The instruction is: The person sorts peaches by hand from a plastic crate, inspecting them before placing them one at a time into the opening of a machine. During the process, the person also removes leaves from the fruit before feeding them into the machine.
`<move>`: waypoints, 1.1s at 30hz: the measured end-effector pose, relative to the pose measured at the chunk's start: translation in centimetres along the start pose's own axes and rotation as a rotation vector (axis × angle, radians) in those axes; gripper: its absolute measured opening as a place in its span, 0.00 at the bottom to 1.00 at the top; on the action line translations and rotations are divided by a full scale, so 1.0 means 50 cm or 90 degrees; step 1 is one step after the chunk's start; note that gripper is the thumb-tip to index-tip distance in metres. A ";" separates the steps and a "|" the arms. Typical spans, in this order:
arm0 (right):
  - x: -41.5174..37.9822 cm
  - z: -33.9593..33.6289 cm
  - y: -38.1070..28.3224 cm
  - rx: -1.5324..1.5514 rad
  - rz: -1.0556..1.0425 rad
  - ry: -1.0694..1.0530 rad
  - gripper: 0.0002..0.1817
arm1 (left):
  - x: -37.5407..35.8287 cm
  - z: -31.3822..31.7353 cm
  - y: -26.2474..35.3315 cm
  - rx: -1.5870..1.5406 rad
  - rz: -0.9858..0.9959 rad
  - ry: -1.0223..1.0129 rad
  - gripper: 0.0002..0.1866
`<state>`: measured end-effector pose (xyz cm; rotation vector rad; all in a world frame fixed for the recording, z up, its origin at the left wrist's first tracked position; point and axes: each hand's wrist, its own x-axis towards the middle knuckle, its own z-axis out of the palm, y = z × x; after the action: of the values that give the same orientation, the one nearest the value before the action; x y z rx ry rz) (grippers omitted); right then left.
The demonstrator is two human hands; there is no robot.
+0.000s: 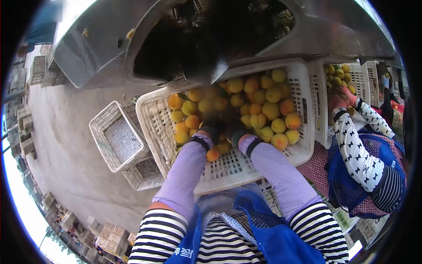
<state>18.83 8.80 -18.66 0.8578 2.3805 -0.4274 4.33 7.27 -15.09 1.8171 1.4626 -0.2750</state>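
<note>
A large white plastic crate (246,181) lies in front of me, with yellow and orange fruits that look like apricots (271,111) spread over its floor. Both my forearms, in purple sleeves, reach down into it. My left hand (209,133), in a dark glove, is low among the apricots near the crate's middle. Close beside it on the right is my right hand (238,136), also gloved and among the fruit. A dark blur covers the fingers of both hands, so what they touch or hold cannot be made out.
A grey metal machine with a dark opening (189,48) overhangs the crate's far side. Smaller white crates (115,136) are stacked at left on the concrete floor. At right, a co-worker's hands (343,99) are at another crate of fruit. Stacked crates (112,237) stand farther off.
</note>
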 end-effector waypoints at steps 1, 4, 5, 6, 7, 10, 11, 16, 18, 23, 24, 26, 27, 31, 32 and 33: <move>-0.012 -0.040 0.008 -0.008 -0.013 -0.061 0.34 | -0.018 -0.007 0.002 -0.027 0.002 0.014 0.27; -0.137 -0.330 0.067 0.214 -0.073 -0.145 0.46 | -0.089 -0.041 -0.004 -0.301 -0.109 0.154 0.30; -0.173 -0.358 0.085 0.398 -0.114 -0.099 0.46 | -0.136 -0.100 0.021 -0.453 -0.184 0.217 0.30; -0.206 -0.382 0.099 0.583 -0.159 -0.050 0.46 | -0.184 -0.142 0.038 -0.605 -0.260 0.278 0.31; -0.228 -0.411 0.101 0.765 -0.210 0.006 0.46 | -0.233 -0.157 0.034 -0.786 -0.106 0.306 0.29; -0.284 -0.502 0.057 0.946 -0.294 0.031 0.45 | -0.353 -0.229 0.099 -1.354 0.152 0.221 0.33; -0.303 -0.523 0.043 0.953 -0.266 0.071 0.45 | -0.385 -0.249 0.120 -1.362 0.168 0.254 0.34; -0.338 -0.553 -0.019 0.810 -0.137 0.372 0.44 | -0.417 -0.297 0.140 -1.350 0.187 0.374 0.43; -0.331 -0.560 -0.043 0.714 -0.093 0.506 0.41 | -0.428 -0.338 0.154 -1.312 0.222 0.407 0.42; -0.319 -0.641 -0.060 0.619 -0.088 0.642 0.41 | -0.432 -0.418 0.157 -1.236 0.252 0.465 0.45; -0.313 -0.653 -0.057 0.588 -0.113 0.689 0.41 | -0.425 -0.428 0.158 -1.171 0.214 0.489 0.50; -0.307 -0.684 -0.058 0.516 -0.097 0.726 0.42 | -0.420 -0.444 0.166 -1.159 0.219 0.504 0.50; -0.306 -0.698 -0.062 0.478 -0.091 0.745 0.42 | -0.425 -0.447 0.165 -1.154 0.223 0.514 0.49; -0.322 -0.740 -0.049 0.489 -0.080 0.732 0.42 | -0.420 -0.433 0.170 -1.064 0.183 0.655 0.46; -0.319 -0.743 -0.050 0.515 -0.095 0.759 0.42 | -0.421 -0.437 0.178 -1.051 0.203 0.694 0.42; -0.315 -0.745 -0.051 0.542 -0.108 0.785 0.42 | -0.427 -0.441 0.184 -1.034 0.195 0.694 0.41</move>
<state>12.14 16.73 20.50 1.6201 3.4295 -1.3459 -0.48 6.03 16.55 0.6195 1.1740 1.7625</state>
